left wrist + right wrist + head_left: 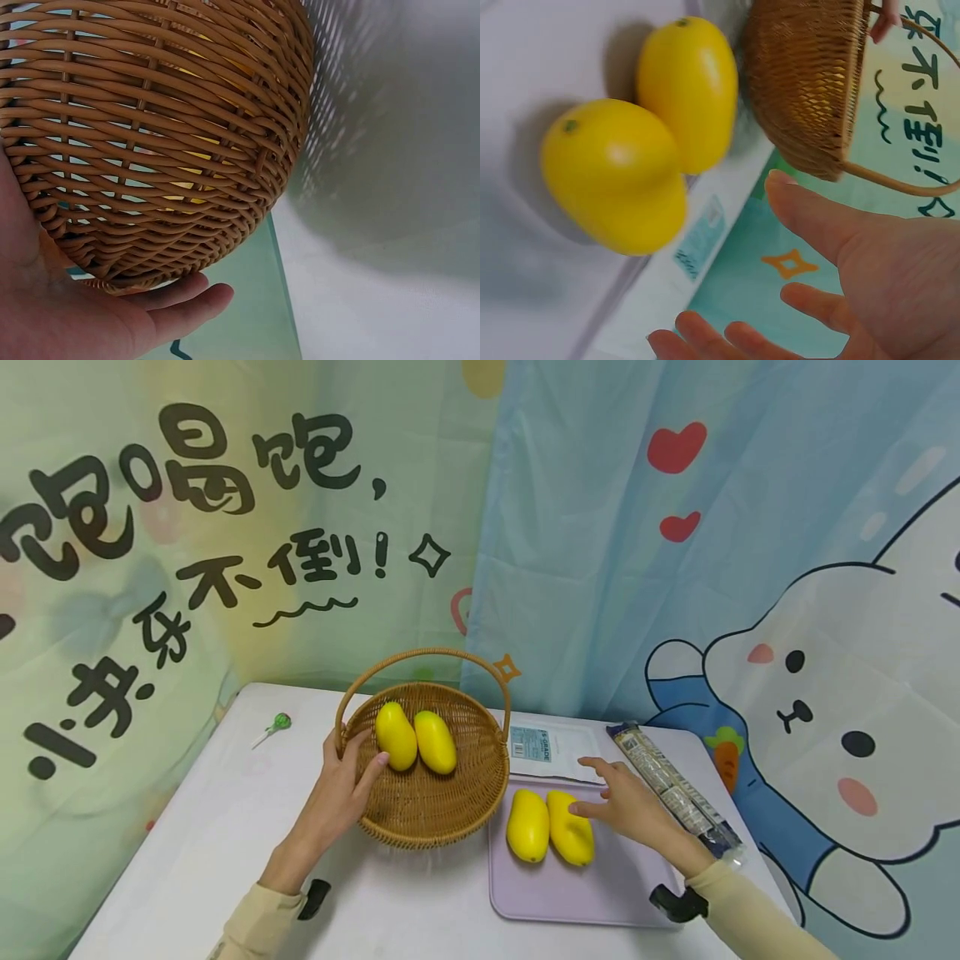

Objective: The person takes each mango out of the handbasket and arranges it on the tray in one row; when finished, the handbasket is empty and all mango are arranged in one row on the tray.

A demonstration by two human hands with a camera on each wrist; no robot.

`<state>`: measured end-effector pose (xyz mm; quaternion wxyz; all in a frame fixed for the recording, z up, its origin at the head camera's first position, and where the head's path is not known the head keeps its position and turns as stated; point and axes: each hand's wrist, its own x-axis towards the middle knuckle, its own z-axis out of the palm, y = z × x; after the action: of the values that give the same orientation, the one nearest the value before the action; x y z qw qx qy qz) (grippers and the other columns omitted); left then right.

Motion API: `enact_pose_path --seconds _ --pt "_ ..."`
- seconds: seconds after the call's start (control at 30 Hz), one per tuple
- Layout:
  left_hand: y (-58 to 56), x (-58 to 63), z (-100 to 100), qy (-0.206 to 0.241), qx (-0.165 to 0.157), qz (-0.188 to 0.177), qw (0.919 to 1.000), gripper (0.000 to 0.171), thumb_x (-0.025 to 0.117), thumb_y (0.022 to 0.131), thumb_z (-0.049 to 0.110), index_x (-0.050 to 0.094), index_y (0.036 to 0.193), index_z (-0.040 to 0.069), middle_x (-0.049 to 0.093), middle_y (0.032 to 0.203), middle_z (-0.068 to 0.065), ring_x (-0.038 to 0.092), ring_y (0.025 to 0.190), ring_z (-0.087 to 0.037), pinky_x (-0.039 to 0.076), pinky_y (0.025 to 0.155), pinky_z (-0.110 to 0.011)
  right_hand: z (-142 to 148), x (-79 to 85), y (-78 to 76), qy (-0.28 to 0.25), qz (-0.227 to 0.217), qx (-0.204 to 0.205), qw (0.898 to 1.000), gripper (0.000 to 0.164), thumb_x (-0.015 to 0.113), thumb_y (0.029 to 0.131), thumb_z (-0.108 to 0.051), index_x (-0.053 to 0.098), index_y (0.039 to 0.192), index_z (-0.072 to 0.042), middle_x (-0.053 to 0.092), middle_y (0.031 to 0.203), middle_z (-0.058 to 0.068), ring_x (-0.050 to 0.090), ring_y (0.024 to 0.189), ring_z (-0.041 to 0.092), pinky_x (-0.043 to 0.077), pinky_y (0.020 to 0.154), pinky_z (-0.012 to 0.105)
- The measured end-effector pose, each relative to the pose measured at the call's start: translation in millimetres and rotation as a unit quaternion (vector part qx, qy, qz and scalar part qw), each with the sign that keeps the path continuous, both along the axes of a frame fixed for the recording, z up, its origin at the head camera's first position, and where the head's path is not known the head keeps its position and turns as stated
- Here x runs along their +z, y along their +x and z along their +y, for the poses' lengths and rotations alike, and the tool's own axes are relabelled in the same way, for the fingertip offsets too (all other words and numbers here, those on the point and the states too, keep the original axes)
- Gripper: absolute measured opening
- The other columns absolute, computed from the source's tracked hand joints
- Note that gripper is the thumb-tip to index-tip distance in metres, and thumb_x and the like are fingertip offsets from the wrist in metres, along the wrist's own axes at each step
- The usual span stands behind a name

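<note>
Printed green-and-blue curtains (pixel 562 527) are hung behind a white table (pixel 225 810). Two yellow oval mangoes (pixel 396 737) are held in a round brown wicker basket (pixel 427 806), gripped by the left hand (pixel 341 793); two more mangoes (pixel 528 827) are laid on a lilac rectangular tray (pixel 585 897), shown clear of the loosely spread right hand (pixel 630 806) only from the right wrist.

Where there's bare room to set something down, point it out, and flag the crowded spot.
Bare: the table left of the left hand, nearer than the lollipop; the table between left sleeve and tray; the tray's near end, before its yellow fruits. Crowded: the tray's far edge, by the white packet, long packet and right hand.
</note>
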<state>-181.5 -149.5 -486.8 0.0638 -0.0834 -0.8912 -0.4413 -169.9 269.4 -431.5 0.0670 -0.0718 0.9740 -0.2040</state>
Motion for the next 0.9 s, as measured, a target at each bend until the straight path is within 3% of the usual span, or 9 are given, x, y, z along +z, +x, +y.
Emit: enact_pose_path --seconds 0.2,0.43,0.7,0.9 --pt "-1.7 -1.4 0 0.000 -0.005 0.003 1.0000 0.069 0.042 0.106 0.053 0.033 0.156 0.006 0.006 0.163 -0.030 0.043 0.139 -0.051 0.043 0.106 -0.064 -11 18.5 -7.9 -0.005 0.020 0.019 1.000 0.075 0.082 0.086 -0.040 0.051 0.145 -0.007 0.058 0.129 0.027 0.068 0.102 0.036 0.060 0.077 0.042" --pt "-0.7 -3.4 0 0.002 -0.008 -0.003 1.0000 0.070 0.041 0.106 0.054 0.032 0.156 0.005 0.004 0.163 -0.030 0.042 0.139 -0.052 0.042 0.107 -0.065 -47 33.5 -15.3 -0.021 0.014 0.042 0.999 0.072 0.081 0.086 -0.041 0.052 0.146 -0.013 0.057 0.136 0.022 0.065 0.107 0.033 0.059 0.079 0.040" --pt "-0.3 -3.0 0 0.001 -0.009 0.006 0.9999 0.070 0.043 0.106 0.052 0.033 0.156 0.004 0.005 0.162 -0.032 0.043 0.138 -0.052 0.043 0.106 -0.065 -99 49.6 -20.6 -0.044 0.006 0.097 0.994 0.072 0.080 0.087 -0.043 0.051 0.148 -0.019 0.057 0.136 0.015 0.063 0.106 0.024 0.057 0.079 0.037" --pt "-0.8 -1.5 0 0.001 -0.009 0.006 0.9999 0.070 0.042 0.106 0.053 0.033 0.156 0.004 0.005 0.163 -0.031 0.042 0.139 -0.052 0.042 0.107 -0.065 -134 64.4 -29.2 -0.034 0.028 0.153 0.987 0.075 0.079 0.088 -0.044 0.047 0.151 -0.020 0.056 0.141 0.015 0.060 0.112 0.026 0.054 0.088 0.043"
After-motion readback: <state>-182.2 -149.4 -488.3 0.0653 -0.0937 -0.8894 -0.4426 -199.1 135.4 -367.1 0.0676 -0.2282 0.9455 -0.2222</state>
